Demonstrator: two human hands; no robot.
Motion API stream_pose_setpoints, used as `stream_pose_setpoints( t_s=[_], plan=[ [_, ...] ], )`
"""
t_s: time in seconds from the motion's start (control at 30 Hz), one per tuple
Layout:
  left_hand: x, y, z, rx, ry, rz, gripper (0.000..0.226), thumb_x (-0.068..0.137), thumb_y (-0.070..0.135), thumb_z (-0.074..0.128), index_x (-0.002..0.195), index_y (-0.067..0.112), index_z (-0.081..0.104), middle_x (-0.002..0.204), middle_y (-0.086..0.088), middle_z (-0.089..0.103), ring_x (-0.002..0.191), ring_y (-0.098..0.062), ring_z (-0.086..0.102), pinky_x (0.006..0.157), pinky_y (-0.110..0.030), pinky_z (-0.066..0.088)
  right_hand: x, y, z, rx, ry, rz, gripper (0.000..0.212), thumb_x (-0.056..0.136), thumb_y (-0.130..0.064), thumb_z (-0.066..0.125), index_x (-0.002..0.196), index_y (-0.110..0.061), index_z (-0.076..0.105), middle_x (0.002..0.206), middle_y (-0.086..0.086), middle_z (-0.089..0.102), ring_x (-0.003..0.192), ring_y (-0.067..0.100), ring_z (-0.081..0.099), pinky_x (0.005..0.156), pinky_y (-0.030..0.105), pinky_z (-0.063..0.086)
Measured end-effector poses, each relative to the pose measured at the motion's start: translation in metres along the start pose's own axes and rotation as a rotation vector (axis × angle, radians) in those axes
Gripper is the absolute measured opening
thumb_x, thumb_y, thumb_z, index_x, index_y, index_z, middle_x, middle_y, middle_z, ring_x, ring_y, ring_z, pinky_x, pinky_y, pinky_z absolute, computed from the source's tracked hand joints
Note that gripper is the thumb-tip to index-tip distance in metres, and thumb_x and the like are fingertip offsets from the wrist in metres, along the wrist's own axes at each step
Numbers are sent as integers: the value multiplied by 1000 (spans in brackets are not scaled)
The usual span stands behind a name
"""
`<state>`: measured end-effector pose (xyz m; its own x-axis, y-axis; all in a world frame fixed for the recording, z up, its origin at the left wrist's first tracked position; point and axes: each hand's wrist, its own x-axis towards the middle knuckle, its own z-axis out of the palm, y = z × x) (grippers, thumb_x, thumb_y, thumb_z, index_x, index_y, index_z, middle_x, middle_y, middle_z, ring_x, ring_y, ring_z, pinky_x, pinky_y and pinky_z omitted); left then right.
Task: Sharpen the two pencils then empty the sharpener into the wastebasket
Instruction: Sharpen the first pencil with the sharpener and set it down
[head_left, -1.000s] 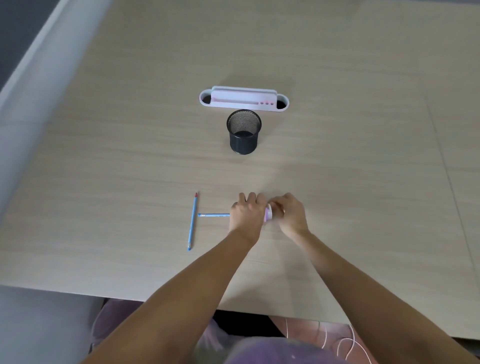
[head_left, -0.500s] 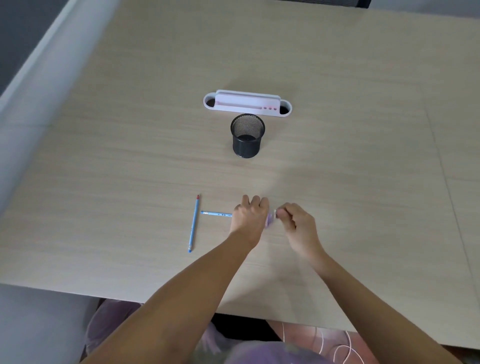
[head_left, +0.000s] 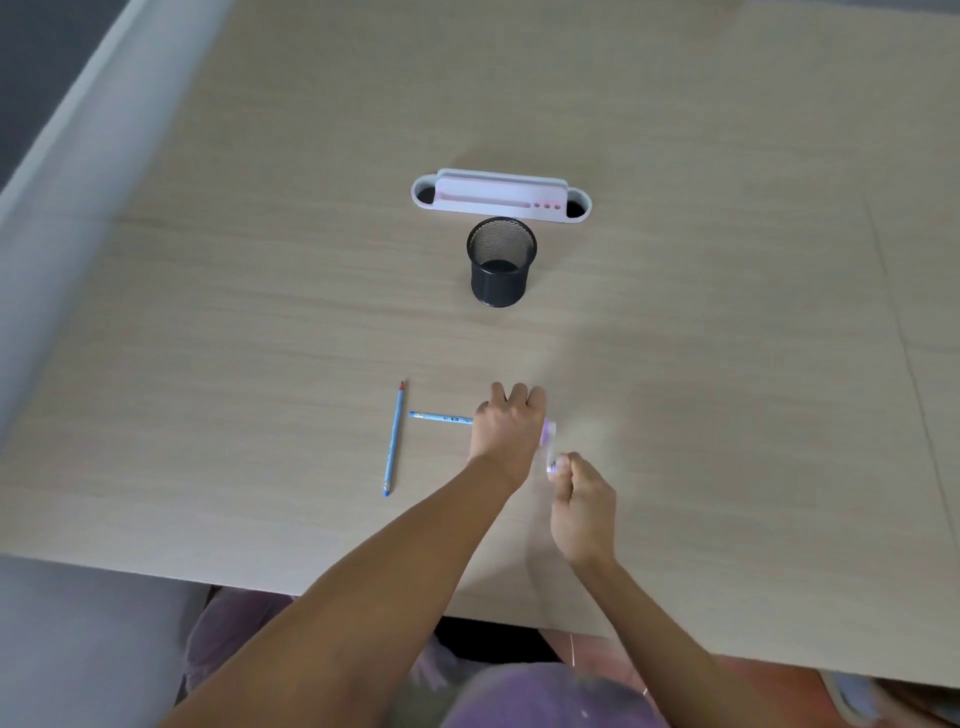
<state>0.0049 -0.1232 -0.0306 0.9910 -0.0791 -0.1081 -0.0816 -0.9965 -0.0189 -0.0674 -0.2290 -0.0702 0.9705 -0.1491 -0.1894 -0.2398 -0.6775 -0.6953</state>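
Left hand: the left hand (head_left: 508, 428) is closed in a fist around the horizontal pencil (head_left: 440, 417), knuckles up, resting low over the table (head_left: 260, 322).
Right hand: the right hand (head_left: 583, 501) sits just beside the left, nearer the table's front edge, its fingertips pinched on the lower end of the sharpener (head_left: 549, 447).
Sharpener: small, pale with purple parts, blurred; it lies between the two hands, touching both. Whether the pencil tip is inside it cannot be told.
Horizontal pencil: blue; its free end points left and stops just short of the second pencil (head_left: 394, 438).
Second pencil: blue with a red tip at the far end; it lies flat on the table, running front to back, left of the hands and untouched.
Wastebasket: the black mesh wastebasket (head_left: 501, 261) stands upright, well beyond the hands toward the table's middle.
Desk organiser: the white desk organiser (head_left: 501, 196) lies just behind the wastebasket.
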Motion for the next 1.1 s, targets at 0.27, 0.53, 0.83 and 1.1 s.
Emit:
stream_pose_setpoints(
  t_s=[0.27,0.53,0.83,1.1],
  plan=[
    [-1,-2,3,-41,19,61,32,32,16,80,56,20,59,47,6,53,45,-16,53,33,-13,32,92,-27,-2,-184,-63,-39,29,94,-14,38,65,-15,41,61,4,49,65,29,52,61,36,36],
    [-2,2,6,-10,-31,-36,48,16,13,85,54,23,57,48,9,52,45,-12,51,33,-13,31,21,25,7,-508,16,-242,13,84,-8,51,79,-15,61,65,7,57,63,30,52,58,36,41],
    [5,-6,7,-98,-249,101,89,61,24,89,130,12,34,124,-5,45,109,-27,47,80,-31,47,39,12,-18,-356,-261,-156,20,96,-23,46,106,-10,57,106,12,59,103,31,53,88,39,43],
    [-4,-66,-23,-366,-279,92,82,76,0,60,146,17,21,143,-7,38,133,-28,34,115,-41,23,60,-39,-43,-188,-403,-371,77,67,-28,82,133,-12,44,127,8,53,112,22,55,93,24,40]
  ],
)
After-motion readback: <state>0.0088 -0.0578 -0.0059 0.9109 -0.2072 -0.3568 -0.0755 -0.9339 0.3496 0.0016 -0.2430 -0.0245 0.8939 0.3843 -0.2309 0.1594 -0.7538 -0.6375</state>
